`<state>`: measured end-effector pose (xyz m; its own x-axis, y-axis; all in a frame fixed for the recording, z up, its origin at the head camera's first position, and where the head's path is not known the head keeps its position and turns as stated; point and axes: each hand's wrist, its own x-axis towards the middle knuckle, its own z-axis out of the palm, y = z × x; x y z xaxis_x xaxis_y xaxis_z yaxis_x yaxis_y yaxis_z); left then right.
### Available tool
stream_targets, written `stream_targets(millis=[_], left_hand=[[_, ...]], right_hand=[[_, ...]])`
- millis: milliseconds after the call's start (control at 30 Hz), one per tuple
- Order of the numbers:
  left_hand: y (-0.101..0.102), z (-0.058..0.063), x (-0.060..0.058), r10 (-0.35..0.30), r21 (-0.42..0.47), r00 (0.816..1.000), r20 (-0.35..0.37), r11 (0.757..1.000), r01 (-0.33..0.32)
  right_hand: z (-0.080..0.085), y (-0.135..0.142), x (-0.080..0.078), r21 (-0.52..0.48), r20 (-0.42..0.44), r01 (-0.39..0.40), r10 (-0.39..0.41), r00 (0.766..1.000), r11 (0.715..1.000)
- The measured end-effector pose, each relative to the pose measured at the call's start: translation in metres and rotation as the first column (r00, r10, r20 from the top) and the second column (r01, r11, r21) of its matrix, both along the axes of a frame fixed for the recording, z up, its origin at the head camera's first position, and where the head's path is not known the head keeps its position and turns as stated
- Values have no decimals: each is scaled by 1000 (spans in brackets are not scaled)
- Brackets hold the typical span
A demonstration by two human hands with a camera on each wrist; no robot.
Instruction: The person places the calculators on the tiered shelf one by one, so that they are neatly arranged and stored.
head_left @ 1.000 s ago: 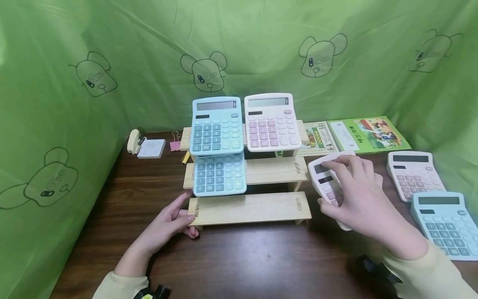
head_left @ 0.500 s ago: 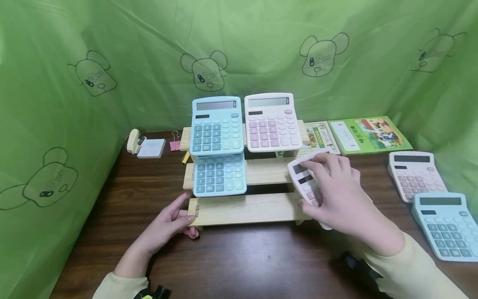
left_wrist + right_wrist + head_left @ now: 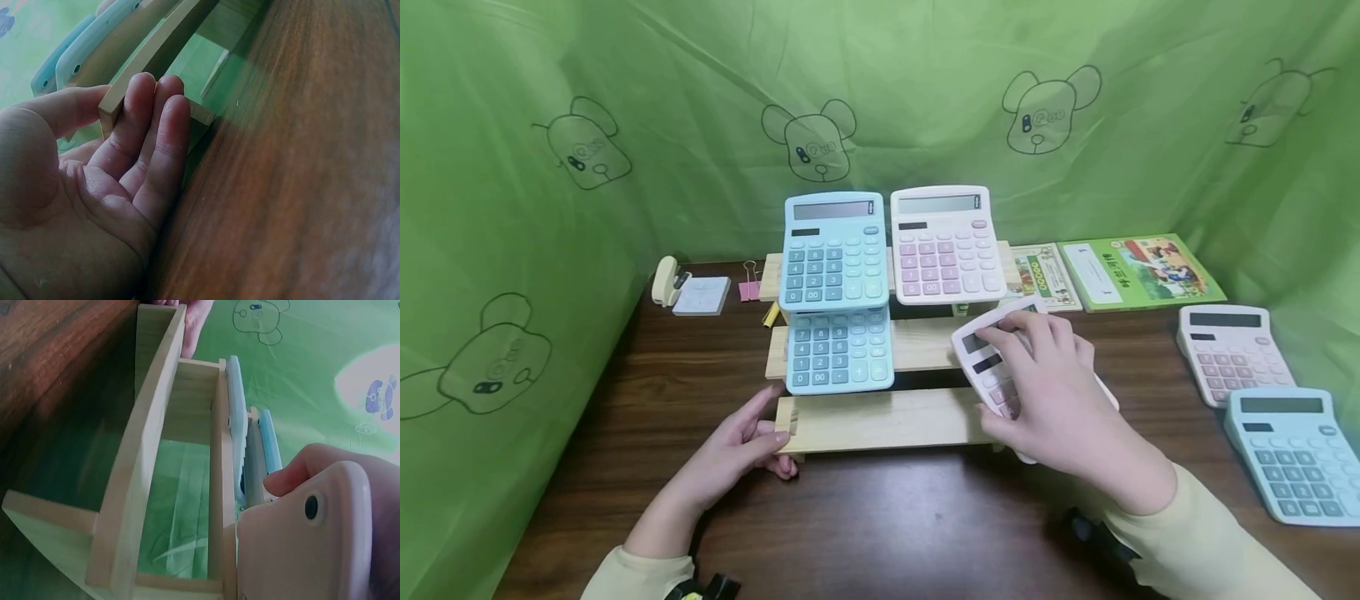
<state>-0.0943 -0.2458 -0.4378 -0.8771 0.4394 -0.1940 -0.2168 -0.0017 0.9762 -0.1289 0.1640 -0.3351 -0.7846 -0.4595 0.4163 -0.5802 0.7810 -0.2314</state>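
My right hand (image 3: 1052, 404) grips a white calculator with pink keys (image 3: 972, 357), tilted over the right end of the three-step wooden rack (image 3: 887, 421). In the right wrist view the calculator's pale underside (image 3: 287, 550) faces the camera, with a thumb at its edge. My left hand (image 3: 741, 454) holds the left end of the lowest step, thumb on top; the left wrist view shows fingers (image 3: 165, 134) beneath the board. Two blue calculators stand one above the other on the rack's left side, the upper one (image 3: 833, 250) on the top step. Beside it leans a white-and-pink calculator (image 3: 947, 246).
Another pink-keyed calculator (image 3: 1232, 354) and a blue calculator (image 3: 1292, 458) lie at the right. Behind the rack are a green book (image 3: 1150, 271) and a second booklet (image 3: 1048, 279). A notepad (image 3: 702, 296), stapler (image 3: 666, 282) and pink binder clip (image 3: 749, 289) sit at the back left.
My right hand has moved left with the white-and-pink calculator, from beside the rack to over its right end. The left hand stays at the lowest step.
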Motion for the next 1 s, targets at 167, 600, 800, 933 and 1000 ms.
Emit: stream_targets(millis=[167,600,800,933,1000], left_hand=[[0,0,-1,-5,4,1000,-7,1000,5],[-1,1,0,0,-12,1000,-6,1000,0],[-1,-1,1,-3,-11,1000,-1,1000,3],[-1,0,2,-6,-7,1000,-9,1000,6],[-1,1,1,-5,-5,1000,-15,1000,5]], right_hand=[[-2,-5,2,-3,-14,-20,20,1000,1000],[-9,-13,7,35,-45,-136,137,990,990],[-13,-16,9,105,-40,-175,180,983,979],[-14,-17,8,146,-40,-194,202,979,970],[-14,-17,8,160,-35,-202,210,977,966]])
